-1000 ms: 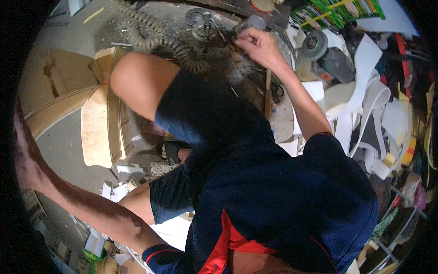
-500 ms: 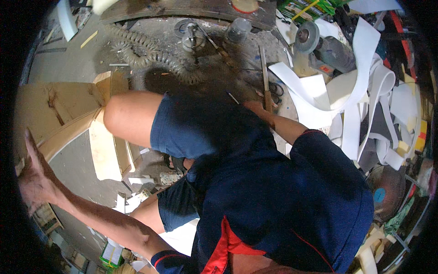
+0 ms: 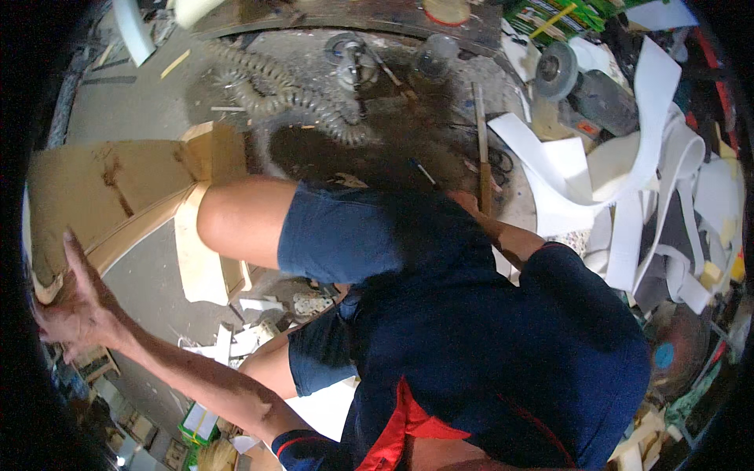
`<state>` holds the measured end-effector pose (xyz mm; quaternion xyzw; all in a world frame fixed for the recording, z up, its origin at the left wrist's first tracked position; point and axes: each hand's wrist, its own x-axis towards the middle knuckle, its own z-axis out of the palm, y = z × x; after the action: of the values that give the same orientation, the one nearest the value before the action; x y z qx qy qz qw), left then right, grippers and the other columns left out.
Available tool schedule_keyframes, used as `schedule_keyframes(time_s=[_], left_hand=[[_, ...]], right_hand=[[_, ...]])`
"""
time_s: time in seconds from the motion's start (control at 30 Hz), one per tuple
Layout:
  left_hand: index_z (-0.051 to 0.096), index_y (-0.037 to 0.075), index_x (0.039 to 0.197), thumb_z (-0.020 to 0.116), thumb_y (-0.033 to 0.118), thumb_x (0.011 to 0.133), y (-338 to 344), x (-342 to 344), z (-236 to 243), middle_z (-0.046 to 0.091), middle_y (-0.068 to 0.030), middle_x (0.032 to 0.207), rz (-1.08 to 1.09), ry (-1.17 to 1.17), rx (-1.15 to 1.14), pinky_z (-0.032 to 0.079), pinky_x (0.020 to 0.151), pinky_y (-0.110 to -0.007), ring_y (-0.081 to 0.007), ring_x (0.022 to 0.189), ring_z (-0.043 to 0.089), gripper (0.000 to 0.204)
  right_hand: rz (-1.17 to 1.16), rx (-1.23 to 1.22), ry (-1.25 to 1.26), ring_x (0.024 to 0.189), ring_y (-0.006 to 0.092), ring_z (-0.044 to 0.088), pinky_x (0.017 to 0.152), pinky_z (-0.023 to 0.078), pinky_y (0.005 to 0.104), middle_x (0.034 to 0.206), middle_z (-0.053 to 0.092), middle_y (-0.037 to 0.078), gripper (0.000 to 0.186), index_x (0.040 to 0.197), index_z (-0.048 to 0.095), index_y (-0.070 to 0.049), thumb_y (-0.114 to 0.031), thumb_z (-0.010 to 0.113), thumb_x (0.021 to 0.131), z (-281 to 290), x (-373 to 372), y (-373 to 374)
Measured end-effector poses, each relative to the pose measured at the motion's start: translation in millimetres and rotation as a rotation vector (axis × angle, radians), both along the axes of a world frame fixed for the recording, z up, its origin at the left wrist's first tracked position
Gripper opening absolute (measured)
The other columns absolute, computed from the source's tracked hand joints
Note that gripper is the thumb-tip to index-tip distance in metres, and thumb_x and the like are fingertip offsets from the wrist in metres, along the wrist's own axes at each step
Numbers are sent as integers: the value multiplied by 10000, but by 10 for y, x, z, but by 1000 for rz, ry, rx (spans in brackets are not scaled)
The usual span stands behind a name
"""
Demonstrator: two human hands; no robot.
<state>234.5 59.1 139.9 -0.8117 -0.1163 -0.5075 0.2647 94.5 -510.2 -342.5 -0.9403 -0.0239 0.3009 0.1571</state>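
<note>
On the far left, my left hand (image 3: 82, 314) is at the end of a light-brown wooden panel (image 3: 71, 188), part of a boxy wooden piece. Its thumb stretches up along the panel's face, and the other fingers curl about the panel's end, partly lost in the dark rim. My right hand (image 3: 465, 202) is low beside my thigh, next to the wooden handle of a long, thin-bladed tool (image 3: 481, 129). Its fingers are mostly hidden, so its grip does not show. A slim blue-tipped stick (image 3: 424, 171) is just left of it. My bare knee (image 3: 236, 224) is against the wooden piece.
A bench grinder (image 3: 585, 86) and curled white foam strips (image 3: 628, 188) lie to the right. A coiled clear hose (image 3: 290, 94), a metal air tool (image 3: 355, 67) and a clear jar (image 3: 437, 56) are ahead. White scraps (image 3: 243, 337) litter the floor below the wooden piece.
The whole scene has shifted slightly right and down in the picture. My hands keep nearly the same places against the things beside them.
</note>
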Motion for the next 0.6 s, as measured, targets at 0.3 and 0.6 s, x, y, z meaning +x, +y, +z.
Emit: schedule_keyframes(time_s=[0.3, 0.6], left_hand=[[619, 41, 1268, 706, 797, 659, -379, -9, 27, 600, -201, 1282, -203, 94, -69, 158, 967, -831, -410, 1320, 399, 974], [604, 29, 1268, 709, 805, 649, -354, 10, 20, 592, -197, 1250, -110, 34, 59, 118, 961, -847, -389, 1335, 375, 997]], right_hand=[[-315, -310, -299, 883, 429, 684, 760, 569, 536, 1114, 623, 239, 385, 1171, 590, -47, -332, 612, 912, 328, 262, -345], [-503, -198, -139, 927, 455, 661, 756, 529, 554, 995, 631, 267, 393, 1156, 418, -27, -230, 628, 892, 338, 356, -600]])
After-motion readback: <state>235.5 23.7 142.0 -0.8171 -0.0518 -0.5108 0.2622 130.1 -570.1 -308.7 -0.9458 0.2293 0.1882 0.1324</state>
